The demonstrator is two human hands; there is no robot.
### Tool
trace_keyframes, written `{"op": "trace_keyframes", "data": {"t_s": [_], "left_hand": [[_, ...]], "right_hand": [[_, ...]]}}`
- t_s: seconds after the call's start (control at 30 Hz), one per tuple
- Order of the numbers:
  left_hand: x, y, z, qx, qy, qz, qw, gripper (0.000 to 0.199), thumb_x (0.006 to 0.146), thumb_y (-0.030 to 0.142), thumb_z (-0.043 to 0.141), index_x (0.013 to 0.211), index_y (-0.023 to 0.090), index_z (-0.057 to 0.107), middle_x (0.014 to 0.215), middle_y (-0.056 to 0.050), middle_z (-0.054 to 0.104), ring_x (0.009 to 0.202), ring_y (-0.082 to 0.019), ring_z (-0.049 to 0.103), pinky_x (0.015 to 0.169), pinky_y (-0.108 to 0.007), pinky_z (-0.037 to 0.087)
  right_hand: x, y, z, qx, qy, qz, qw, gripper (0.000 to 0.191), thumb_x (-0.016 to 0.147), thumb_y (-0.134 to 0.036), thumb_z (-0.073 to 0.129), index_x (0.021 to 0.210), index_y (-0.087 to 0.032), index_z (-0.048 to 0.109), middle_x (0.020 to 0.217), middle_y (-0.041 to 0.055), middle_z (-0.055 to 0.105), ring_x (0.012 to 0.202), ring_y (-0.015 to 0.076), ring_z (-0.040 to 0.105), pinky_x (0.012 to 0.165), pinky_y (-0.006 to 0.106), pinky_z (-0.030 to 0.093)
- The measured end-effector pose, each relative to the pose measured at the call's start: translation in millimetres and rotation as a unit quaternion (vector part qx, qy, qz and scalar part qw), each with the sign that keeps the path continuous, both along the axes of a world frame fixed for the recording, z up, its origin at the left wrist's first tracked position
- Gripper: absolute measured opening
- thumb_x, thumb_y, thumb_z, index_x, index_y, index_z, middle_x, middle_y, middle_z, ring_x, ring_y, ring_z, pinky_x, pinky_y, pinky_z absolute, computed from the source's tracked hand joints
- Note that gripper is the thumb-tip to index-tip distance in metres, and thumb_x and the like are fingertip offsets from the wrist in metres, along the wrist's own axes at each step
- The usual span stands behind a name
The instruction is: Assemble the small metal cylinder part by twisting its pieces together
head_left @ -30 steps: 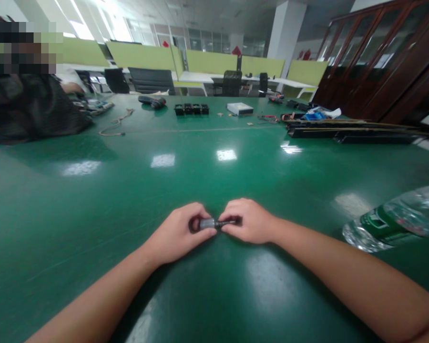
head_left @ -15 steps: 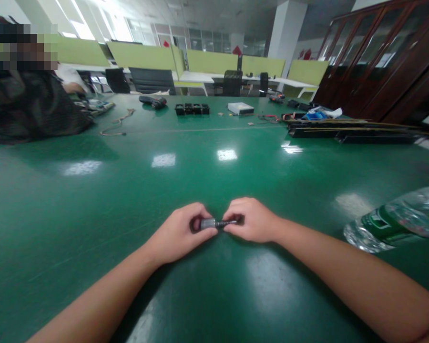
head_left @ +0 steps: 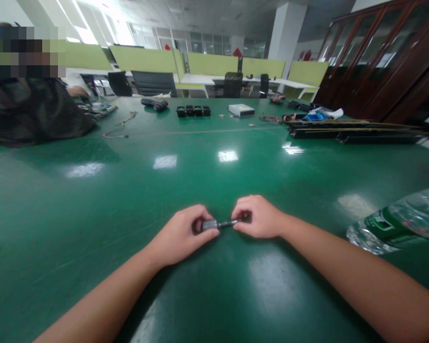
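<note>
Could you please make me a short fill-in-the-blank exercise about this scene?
The right hand pinches the thin dark rod; the other hand, the ____ one, holds the grey cylinder.
The clear bottle is on the person's ____ side.
The table and the bottle's label are both coloured ____.
Missing words: left; right; green.

Bright light pours through the windows (head_left: 116, 28), upper left, burning to white! Glare patches blaze across the glossy table (head_left: 200, 183), soft shadow under the left forearm (head_left: 116, 286), pixelation blocks upper left, the bottle (head_left: 403, 219) stretched wide at the right edge, background soft.
</note>
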State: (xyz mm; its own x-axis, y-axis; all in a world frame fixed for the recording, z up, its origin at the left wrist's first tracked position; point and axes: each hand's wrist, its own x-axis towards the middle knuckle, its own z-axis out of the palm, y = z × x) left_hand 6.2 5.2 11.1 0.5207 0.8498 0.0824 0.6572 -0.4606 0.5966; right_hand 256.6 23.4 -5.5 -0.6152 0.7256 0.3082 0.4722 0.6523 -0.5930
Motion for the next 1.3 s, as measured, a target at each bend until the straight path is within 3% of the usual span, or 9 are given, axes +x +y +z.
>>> {"op": "trace_keyframes", "data": {"t_s": [0.3, 0.67, 0.93, 1.17, 1.3], "left_hand": [[1, 0, 0.3, -0.002, 0.0, 0.005, 1.0, 0.028, 0.086, 0.047, 0.064, 0.087, 0.019, 0.064, 0.073, 0.0, 0.063, 0.064, -0.016, 0.058, 0.059, -0.025, 0.042], [0, 0, 0.4, -0.002, 0.001, 0.002, 1.0, 0.028, 0.086, 0.047, 0.064, 0.087, 0.019, 0.064, 0.074, 0.0, 0.063, 0.065, -0.016, 0.058, 0.06, -0.025, 0.043], [-3, 3, -6.4, 0.011, -0.018, -0.001, 1.0, 0.025, 0.077, 0.037, 0.073, 0.093, 0.02, 0.063, 0.075, 0.002, 0.06, 0.066, -0.015, 0.057, 0.061, -0.025, 0.043], [-2, 0, -1.9, -0.002, -0.016, -0.01, 1.0, 0.027, 0.087, 0.045, 0.062, 0.094, 0.019, 0.066, 0.072, 0.001, 0.06, 0.064, -0.015, 0.057, 0.06, -0.024, 0.042], [-2, 0, -1.9, 0.001, -0.015, -0.007, 1.0, 0.025, 0.083, 0.043, 0.067, 0.092, 0.019, 0.066, 0.071, 0.002, 0.061, 0.064, -0.015, 0.057, 0.059, -0.024, 0.042]], "right_hand": [[10, 9, -1.1, 0.003, -0.016, -0.044, 0.999, 0.01, 0.065, -0.009, 0.066, 0.072, -0.015, 0.067, 0.067, -0.0011, 0.063, 0.06, 0.0103, 0.055, 0.059, 0.021, 0.042], [6, 8, -3.6, 0.001, -0.002, -0.005, 1.0, 0.005, 0.068, -0.015, 0.072, 0.072, -0.016, 0.069, 0.07, -0.0004, 0.066, 0.063, 0.0111, 0.057, 0.063, 0.023, 0.043], [-13, -5, -1.1, 0.006, 0.023, 0.053, 0.998, 0.022, 0.075, -0.015, 0.073, 0.097, -0.018, 0.073, 0.089, 0.0037, 0.072, 0.084, 0.0167, 0.063, 0.078, 0.027, 0.048], [-13, -6, -2.2, 0.022, 0.008, 0.044, 0.999, 0.018, 0.081, -0.015, 0.069, 0.099, -0.016, 0.073, 0.091, 0.0052, 0.073, 0.085, 0.0177, 0.063, 0.08, 0.029, 0.048], [-14, -6, -2.5, 0.031, 0.006, 0.05, 0.998, 0.018, 0.081, -0.015, 0.069, 0.099, -0.017, 0.073, 0.091, 0.0048, 0.073, 0.085, 0.0175, 0.062, 0.08, 0.029, 0.047]]}}
